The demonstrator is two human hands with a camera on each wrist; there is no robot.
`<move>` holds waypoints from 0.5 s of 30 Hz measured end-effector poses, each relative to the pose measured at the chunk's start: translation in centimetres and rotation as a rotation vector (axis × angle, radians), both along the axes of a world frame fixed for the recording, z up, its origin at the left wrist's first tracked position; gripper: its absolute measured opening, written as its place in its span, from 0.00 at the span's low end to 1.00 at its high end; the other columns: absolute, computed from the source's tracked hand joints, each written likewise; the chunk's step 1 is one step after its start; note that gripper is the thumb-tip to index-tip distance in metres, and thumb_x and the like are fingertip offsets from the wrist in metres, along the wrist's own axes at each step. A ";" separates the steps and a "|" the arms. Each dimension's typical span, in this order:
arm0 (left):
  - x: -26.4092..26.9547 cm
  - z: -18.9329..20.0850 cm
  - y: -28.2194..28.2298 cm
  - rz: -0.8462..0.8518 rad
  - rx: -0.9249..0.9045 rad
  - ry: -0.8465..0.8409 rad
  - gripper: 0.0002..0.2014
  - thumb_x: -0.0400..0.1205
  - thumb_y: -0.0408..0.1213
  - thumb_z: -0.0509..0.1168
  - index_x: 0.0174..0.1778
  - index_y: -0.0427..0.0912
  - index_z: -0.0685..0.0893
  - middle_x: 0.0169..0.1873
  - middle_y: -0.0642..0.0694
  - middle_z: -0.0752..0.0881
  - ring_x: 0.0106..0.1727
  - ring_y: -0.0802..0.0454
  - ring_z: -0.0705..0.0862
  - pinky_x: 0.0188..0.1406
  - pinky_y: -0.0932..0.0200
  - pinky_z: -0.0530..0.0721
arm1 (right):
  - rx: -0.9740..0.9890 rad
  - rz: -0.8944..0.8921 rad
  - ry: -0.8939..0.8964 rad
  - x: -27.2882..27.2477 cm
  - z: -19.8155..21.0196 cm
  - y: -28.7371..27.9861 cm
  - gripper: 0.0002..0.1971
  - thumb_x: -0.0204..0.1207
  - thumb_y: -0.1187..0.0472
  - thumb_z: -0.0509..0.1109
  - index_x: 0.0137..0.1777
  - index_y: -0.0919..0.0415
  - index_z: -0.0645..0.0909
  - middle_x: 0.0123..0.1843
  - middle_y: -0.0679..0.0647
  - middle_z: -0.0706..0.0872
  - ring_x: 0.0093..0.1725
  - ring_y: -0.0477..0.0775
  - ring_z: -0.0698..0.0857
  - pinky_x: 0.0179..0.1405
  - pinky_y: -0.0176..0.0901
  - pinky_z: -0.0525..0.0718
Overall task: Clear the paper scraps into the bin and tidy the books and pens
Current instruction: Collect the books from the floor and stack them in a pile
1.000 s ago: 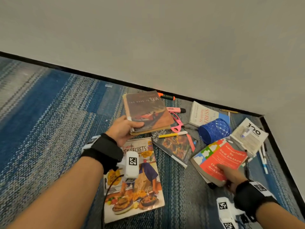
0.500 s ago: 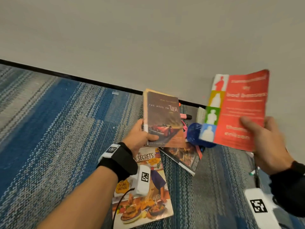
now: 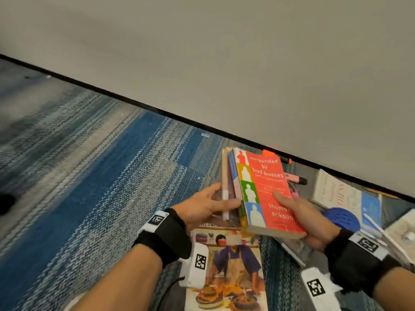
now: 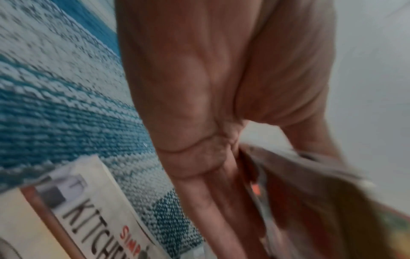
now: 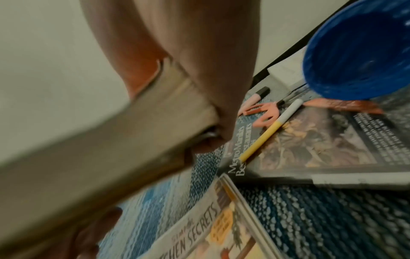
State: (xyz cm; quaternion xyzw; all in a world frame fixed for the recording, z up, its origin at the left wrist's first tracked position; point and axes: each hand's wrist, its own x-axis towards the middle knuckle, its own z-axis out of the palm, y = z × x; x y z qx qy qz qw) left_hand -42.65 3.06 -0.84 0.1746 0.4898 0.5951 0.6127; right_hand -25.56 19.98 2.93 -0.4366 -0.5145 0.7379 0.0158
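Observation:
My right hand (image 3: 292,212) grips the red book (image 3: 267,189) titled "surrounded by bad bosses" at its lower right, thumb on the cover. It lies tilted on top of the brown book (image 3: 225,185), which my left hand (image 3: 221,202) holds from the left with the thumb across its edge. Both books are above the carpet. The left wrist view shows my palm (image 4: 199,105) and a blurred held book (image 4: 310,184). In the right wrist view the red book's page edge (image 5: 111,140) fills the left side.
A cookbook (image 3: 235,265) lies on the carpet below my hands. A dark book (image 5: 332,143) carries a yellow pen (image 5: 266,133) and pink scissors (image 5: 261,113). A blue mesh holder (image 3: 341,218), white book (image 3: 336,194), pink highlighter (image 3: 296,179) and orange highlighter (image 3: 276,156) lie by the wall.
My right hand lifted the red book off the floor, swung it left and brought it down onto the brown book in my left hand. The view has turned left.

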 end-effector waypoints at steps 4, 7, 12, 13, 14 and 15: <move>-0.1 0.2 -1.9 0.009 -0.185 0.168 0.13 0.87 0.44 0.58 0.49 0.41 0.85 0.34 0.50 0.90 0.30 0.58 0.87 0.30 0.62 0.86 | -0.036 0.048 -0.029 -0.8 -2.0 -1.5 0.21 0.79 0.50 0.65 0.63 0.65 0.82 0.56 0.63 0.90 0.41 0.55 0.92 0.35 0.43 0.89; 0.4 -1.0 -3.3 -0.142 -0.291 0.308 0.12 0.88 0.41 0.57 0.49 0.40 0.84 0.35 0.50 0.87 0.29 0.59 0.83 0.28 0.67 0.80 | -0.013 0.114 -0.049 -0.4 -3.1 -2.8 0.18 0.79 0.53 0.66 0.62 0.64 0.82 0.54 0.62 0.91 0.44 0.57 0.92 0.37 0.43 0.89; 0.3 -3.7 -4.9 -0.191 -0.512 0.702 0.10 0.82 0.42 0.68 0.46 0.38 0.84 0.40 0.44 0.85 0.33 0.55 0.81 0.27 0.66 0.79 | 0.117 0.188 -0.040 1.5 -5.0 -5.2 0.15 0.78 0.63 0.69 0.63 0.63 0.80 0.53 0.59 0.92 0.50 0.60 0.91 0.43 0.44 0.90; 0.1 -4.1 -5.2 -0.168 -0.603 0.859 0.12 0.80 0.46 0.69 0.47 0.39 0.84 0.43 0.44 0.86 0.39 0.51 0.84 0.35 0.62 0.81 | 0.147 0.189 -0.041 2.1 -5.4 -5.7 0.15 0.78 0.64 0.69 0.64 0.61 0.79 0.53 0.57 0.92 0.51 0.59 0.91 0.43 0.43 0.90; 0.0 -4.3 -5.5 -0.189 -0.699 0.997 0.15 0.80 0.49 0.68 0.46 0.39 0.82 0.45 0.42 0.87 0.45 0.46 0.86 0.42 0.58 0.82 | 0.164 0.191 -0.046 2.6 -5.6 -6.1 0.16 0.77 0.65 0.70 0.64 0.59 0.78 0.54 0.55 0.92 0.51 0.58 0.91 0.44 0.43 0.90; -0.2 -4.5 -5.7 -0.243 -0.762 1.064 0.16 0.80 0.51 0.66 0.43 0.39 0.81 0.48 0.40 0.88 0.49 0.42 0.86 0.46 0.54 0.83 | 0.164 0.194 -0.056 3.1 -6.0 -6.4 0.17 0.77 0.64 0.71 0.65 0.58 0.77 0.55 0.55 0.91 0.53 0.57 0.91 0.47 0.45 0.90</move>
